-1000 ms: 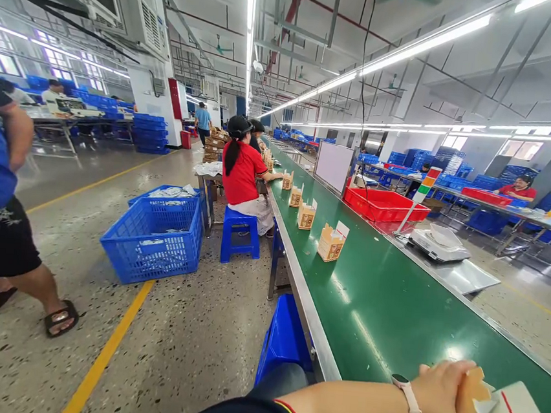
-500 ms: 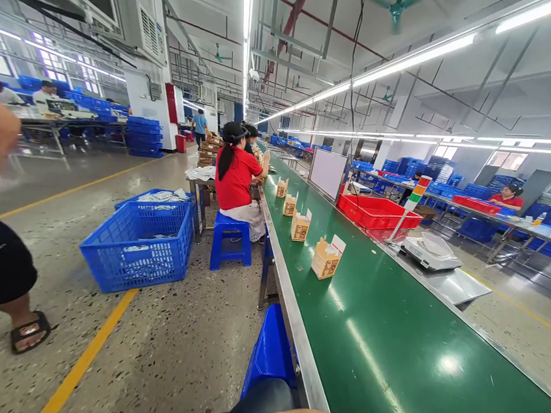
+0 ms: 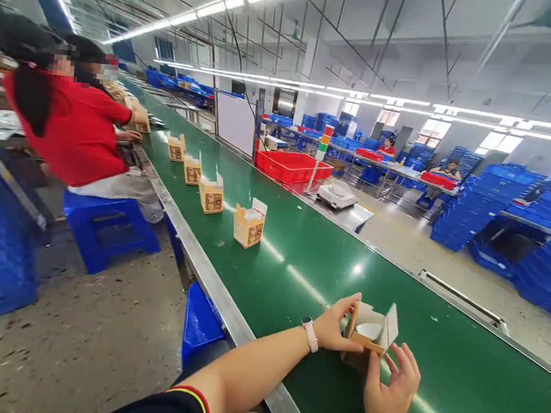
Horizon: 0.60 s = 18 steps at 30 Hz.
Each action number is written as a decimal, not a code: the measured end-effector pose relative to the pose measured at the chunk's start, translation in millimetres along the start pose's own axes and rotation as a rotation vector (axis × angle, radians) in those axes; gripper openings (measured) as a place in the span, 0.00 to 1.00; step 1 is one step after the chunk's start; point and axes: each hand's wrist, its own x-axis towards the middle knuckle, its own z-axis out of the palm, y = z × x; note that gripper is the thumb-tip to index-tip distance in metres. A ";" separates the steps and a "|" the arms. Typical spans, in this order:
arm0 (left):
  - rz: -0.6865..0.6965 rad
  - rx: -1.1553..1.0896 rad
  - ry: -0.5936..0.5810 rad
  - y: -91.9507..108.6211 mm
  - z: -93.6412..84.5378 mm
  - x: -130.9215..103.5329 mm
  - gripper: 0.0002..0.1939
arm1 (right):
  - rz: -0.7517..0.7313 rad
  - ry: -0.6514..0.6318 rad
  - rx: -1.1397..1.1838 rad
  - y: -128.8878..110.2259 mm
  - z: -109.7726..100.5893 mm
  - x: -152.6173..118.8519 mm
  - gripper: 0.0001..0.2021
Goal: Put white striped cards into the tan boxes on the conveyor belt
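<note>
A small brown cardboard box (image 3: 356, 358) with an upright white-lined flap (image 3: 390, 328) stands open at the top over the green conveyor belt. Something white and rounded (image 3: 369, 330) shows inside it; its kind cannot be made out. My left hand (image 3: 339, 326), wearing a pink-strapped watch (image 3: 310, 334), grips the left side of this box with thumb and fingers. At the near right corner is my right hand (image 3: 392, 380), its thumb against the front wall and its fingers bent beside the flap. The box's lower part is in shadow.
Several similar boxes (image 3: 249, 225) stand in a row along the green belt (image 3: 320, 250). A co-worker in red (image 3: 78, 129) sits on a blue stool (image 3: 107, 229) at the left. Across the belt are a red tray (image 3: 291, 168), a scale (image 3: 338, 193) and a signal light (image 3: 324, 143).
The view has swung right and down. My left hand, previously at the bottom edge, now shows with the box in its grip, and my right hand has come into view beside it.
</note>
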 end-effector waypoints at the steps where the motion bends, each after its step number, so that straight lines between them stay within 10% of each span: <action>1: -0.010 0.019 0.018 -0.6 1.9 -2.1 0.58 | -0.054 0.038 -0.044 -4.5 -2.0 0.4 0.20; 6: 0.139 0.100 0.099 6.3 11.3 -3.3 0.53 | -0.297 0.012 -0.107 -9.9 -13.7 2.3 0.07; 18: 0.186 0.366 -0.030 6.0 23.3 18.9 0.22 | -0.207 -0.278 -0.008 48.4 -11.4 20.7 0.25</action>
